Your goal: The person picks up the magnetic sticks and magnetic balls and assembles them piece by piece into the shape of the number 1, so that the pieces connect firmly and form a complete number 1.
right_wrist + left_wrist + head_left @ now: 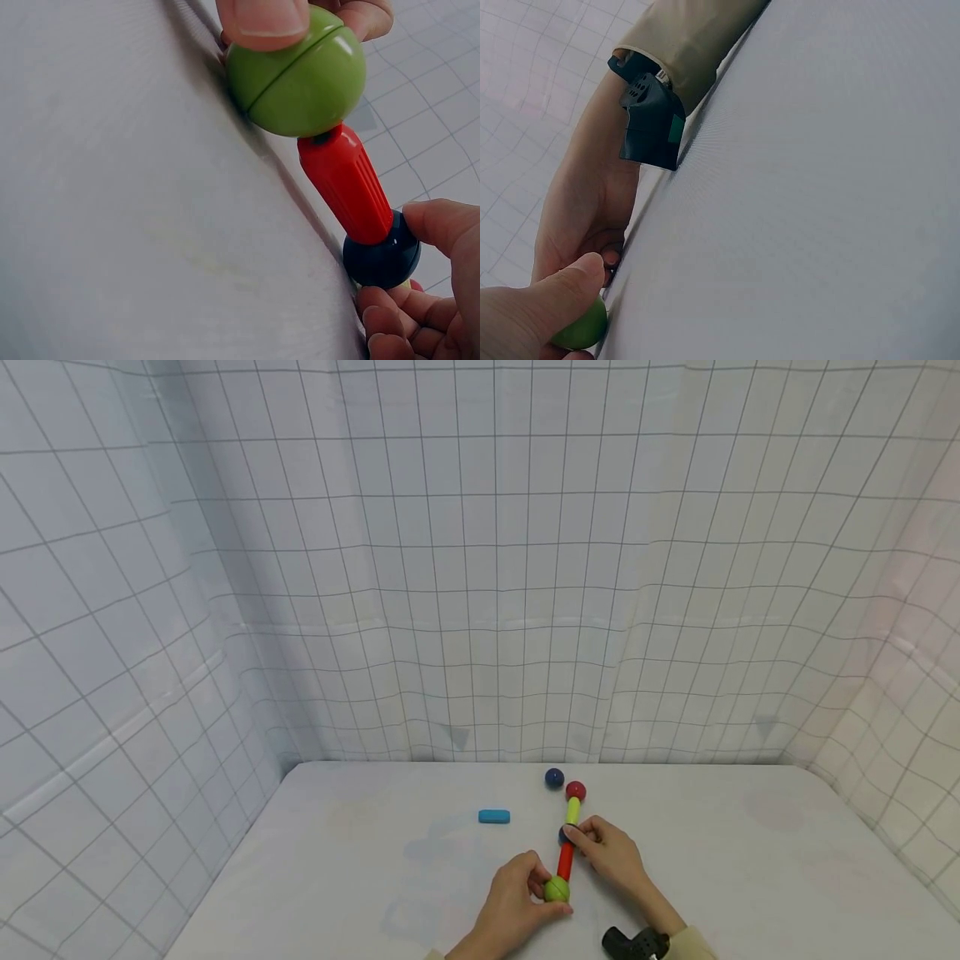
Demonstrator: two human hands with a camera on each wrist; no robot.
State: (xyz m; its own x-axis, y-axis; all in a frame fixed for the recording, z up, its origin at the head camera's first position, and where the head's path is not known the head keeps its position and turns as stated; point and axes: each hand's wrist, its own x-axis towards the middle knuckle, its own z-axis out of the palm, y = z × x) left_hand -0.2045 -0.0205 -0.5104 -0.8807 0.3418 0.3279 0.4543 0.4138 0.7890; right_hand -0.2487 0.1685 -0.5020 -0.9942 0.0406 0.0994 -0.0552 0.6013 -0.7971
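A chain of toy building rods and balls lies on the white table. Its near end is a green ball (557, 890), pinched between thumb and fingers of my left hand (517, 893). From it a red rod (348, 186) leads to a dark blue ball (382, 251), which my right hand (611, 856) holds between thumb and fingers. Beyond that, a yellow-green rod (573, 811) ends in a red ball (576, 790). In the right wrist view the red rod's end meets the green ball. My left thumb (562, 296) covers part of the green ball in the left wrist view.
A loose dark blue ball (554, 778) sits near the table's back edge, beside the red ball. Left of the chain lies a short blue rod (494, 817). A black wrist camera (636, 943) is strapped to my right wrist. White grid-patterned curtains (480, 568) surround the table (337, 860).
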